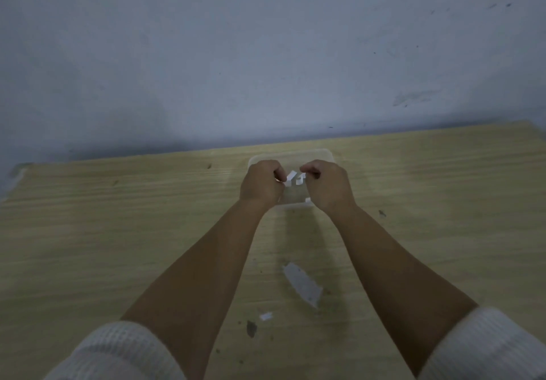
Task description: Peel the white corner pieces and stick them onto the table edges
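Fingers (279, 173) of the left hand (260, 184) are curled inward and pinch a small white corner piece (290, 178); fingers of the right hand (328, 186) are likewise curled and pinch a second white piece (300, 179). Whether the two pieces are joined or separate cannot be told. Both hands are held close together above a clear plastic container (323, 155).

Nearest the camera: two white knitted sleeves (118, 353), pushed up, with both forearms bare and reaching forward over the tabletop (118, 217).

Between the forearms, on the tabletop: a small white scrap (266, 316), a dark mark (251, 328) just beside it, and a larger grey-white patch (302, 283) further in. Whether the patch is paper or damaged surface cannot be told.

Mid-distance: the container rests on the tabletop, partly hidden by the hands. A further white piece (308, 200) shows at its near right side, by the right wrist; whether it lies inside cannot be confirmed.

Tabletop surface: light wood grain, with several small dark specks. Its far left corner (20, 170) appears worn.

Beyond: a grey-blue wall (266, 54) meets the far tabletop edge, scuffed toward the right.
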